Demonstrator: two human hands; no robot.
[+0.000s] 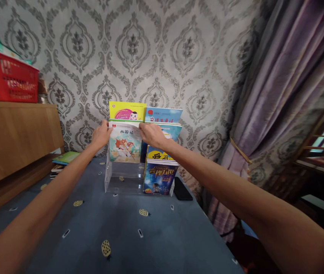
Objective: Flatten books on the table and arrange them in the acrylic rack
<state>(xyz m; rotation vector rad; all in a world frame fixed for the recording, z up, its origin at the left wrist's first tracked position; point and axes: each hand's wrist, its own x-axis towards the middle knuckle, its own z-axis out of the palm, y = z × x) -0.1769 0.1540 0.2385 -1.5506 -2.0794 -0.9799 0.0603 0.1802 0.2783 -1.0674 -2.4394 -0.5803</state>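
Note:
Both my hands are at a white-topped picture book (124, 144) in the left column of a clear tiered book rack (111, 185). My left hand (101, 134) has its fingers closed on the book's upper left corner. At the upper right corner, my right hand (153, 134) pinches the same book. Behind it stands a yellow book (127, 110) with a pink patch. The right column holds a light blue book (163, 114), another blue book (175, 131), a yellow-and-blue book (159, 153) and a dark blue book (159, 178) in front.
A black phone (182, 189) lies right of the rack on the blue patterned tablecloth (122, 228). Several books (65, 158) are stacked at the left, beside a wooden cabinet (19, 140) bearing a red basket (19, 80). A purple curtain (264, 99) hangs at the right.

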